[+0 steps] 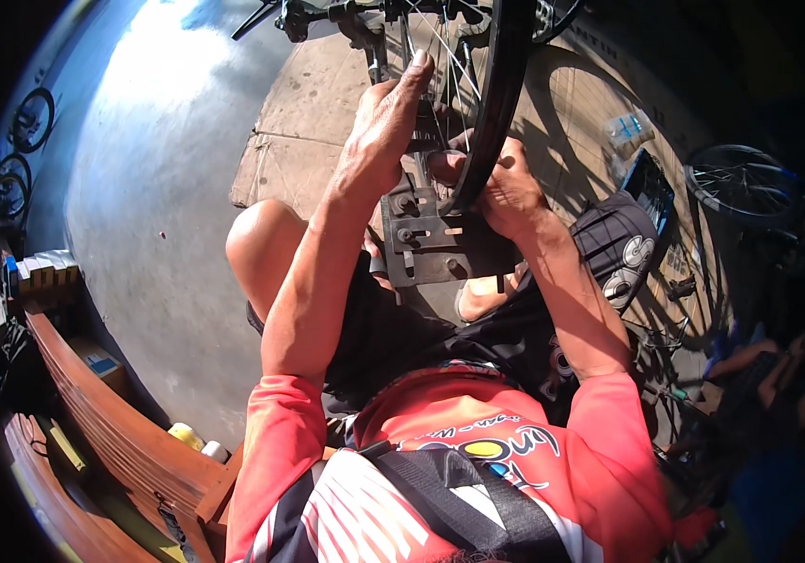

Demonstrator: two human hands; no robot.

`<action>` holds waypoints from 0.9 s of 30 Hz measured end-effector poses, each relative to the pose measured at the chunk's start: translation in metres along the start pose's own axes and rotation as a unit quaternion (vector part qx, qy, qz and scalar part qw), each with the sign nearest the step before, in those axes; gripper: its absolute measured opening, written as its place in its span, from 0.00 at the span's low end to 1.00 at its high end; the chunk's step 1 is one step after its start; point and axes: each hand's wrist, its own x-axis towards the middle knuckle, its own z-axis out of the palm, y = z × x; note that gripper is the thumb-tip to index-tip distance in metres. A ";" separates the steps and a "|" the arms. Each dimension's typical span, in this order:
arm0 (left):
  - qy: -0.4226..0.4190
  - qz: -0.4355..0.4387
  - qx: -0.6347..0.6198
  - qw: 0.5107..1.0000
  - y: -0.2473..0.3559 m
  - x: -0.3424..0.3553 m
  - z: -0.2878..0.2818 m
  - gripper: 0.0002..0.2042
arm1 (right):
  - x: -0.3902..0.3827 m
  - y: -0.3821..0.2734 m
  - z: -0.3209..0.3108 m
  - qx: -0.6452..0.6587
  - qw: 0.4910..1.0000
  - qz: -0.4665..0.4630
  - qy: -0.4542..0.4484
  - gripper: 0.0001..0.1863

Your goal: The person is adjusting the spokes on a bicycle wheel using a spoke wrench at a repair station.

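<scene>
A bicycle wheel (494, 103) with a black tyre and thin spokes stands upright in front of me, over a dark metal stand (459, 246) with slotted plates and bolts. My left hand (386, 131) is on the left side of the wheel, beside the spokes and the stand's upper part. Its thumb is stretched upward; the other fingers are mostly hidden. My right hand (512, 190) is closed around the lower part of the wheel from the right, and fingers show on the tyre's left side. Whether a small tool is in either hand cannot be made out.
Flattened cardboard (295, 141) lies under the work. Bicycle parts (356, 23) stand at the far edge. Another wheel (740, 180) and a blue-edged tray (648, 188) are at right. A wooden bench (121, 413) lies at left. Part of another person (764, 366) shows at lower right.
</scene>
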 end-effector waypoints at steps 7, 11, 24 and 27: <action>-0.160 -0.143 0.096 0.972 -0.014 -0.013 -0.008 0.18 | -0.009 -0.020 -0.002 -0.132 0.988 -0.068 0.039 0.08; -0.151 -0.154 0.046 0.975 -0.014 -0.014 -0.008 0.18 | -0.003 -0.008 -0.029 -0.036 0.997 -0.046 0.056 0.09; -0.169 -0.081 0.075 0.979 -0.010 -0.012 -0.012 0.21 | -0.004 0.013 -0.033 -0.049 0.997 0.029 -0.048 0.09; -0.146 -0.110 0.060 0.981 0.003 -0.022 -0.010 0.24 | -0.003 0.003 -0.026 -0.011 0.999 0.026 -0.022 0.04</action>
